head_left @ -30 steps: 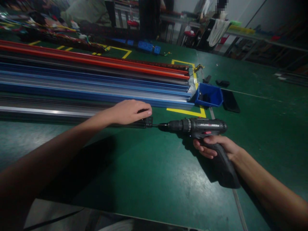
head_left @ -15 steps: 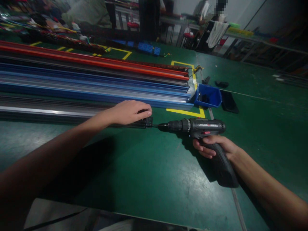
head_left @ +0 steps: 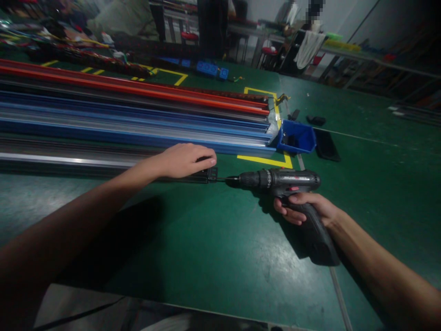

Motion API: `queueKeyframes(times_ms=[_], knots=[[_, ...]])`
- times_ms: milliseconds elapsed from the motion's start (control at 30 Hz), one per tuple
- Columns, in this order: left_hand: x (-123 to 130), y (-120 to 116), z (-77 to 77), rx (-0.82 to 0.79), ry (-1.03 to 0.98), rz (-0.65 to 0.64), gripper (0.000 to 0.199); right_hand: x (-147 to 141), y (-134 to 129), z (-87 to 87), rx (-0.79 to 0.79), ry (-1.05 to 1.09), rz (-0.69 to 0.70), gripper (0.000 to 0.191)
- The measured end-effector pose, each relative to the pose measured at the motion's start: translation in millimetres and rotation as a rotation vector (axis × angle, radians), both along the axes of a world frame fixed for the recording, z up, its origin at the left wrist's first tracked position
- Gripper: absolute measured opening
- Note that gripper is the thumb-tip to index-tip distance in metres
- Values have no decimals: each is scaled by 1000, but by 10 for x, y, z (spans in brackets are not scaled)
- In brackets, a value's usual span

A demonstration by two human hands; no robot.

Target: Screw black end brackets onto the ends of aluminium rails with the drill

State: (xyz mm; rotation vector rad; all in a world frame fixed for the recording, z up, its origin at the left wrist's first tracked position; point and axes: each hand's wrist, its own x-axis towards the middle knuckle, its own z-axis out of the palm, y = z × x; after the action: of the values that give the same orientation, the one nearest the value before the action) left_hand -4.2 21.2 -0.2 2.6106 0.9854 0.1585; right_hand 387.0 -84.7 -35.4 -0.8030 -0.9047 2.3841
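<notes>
1. The right hand [head_left: 322, 205] is closed around the handle of a black cordless power drill [head_left: 289, 179] with a small red switch. Ahead of this grip, the drill's long, thin metal bit [head_left: 224, 179] points toward the left hand [head_left: 182, 160].
2. The left hand lies over the end of a long, dark, shiny metal profile [head_left: 76, 161], thumb toward the drill; whether its fingers clamp the profile or only press on it, I cannot tell.
3. Just beyond the left fingertips, a small black slotted end piece [head_left: 212, 174] sits at the profile's end. The bit reaches it, though its exact seating is too small to make out.
4. On the far side of the left hand lie long blue metal profiles [head_left: 172, 133], with a bright red-orange profile [head_left: 172, 89] beyond them. An open blue plastic bin [head_left: 299, 149] stands beyond the drill, all on the green tabletop [head_left: 206, 248].
5. As a judgement, a tilted drill or light pressure could let the bit slip off the end piece, and the nearby left fingers could be struck. A loose left hand could let the profile turn or slide, while too much torque could crack the end piece.
</notes>
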Motion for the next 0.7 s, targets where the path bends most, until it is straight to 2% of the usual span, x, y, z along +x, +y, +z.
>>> queueKeyframes(times_ms=[700], knots=[[3, -6, 12, -6, 16, 9, 48, 10, -8, -12, 17, 2, 3, 24]])
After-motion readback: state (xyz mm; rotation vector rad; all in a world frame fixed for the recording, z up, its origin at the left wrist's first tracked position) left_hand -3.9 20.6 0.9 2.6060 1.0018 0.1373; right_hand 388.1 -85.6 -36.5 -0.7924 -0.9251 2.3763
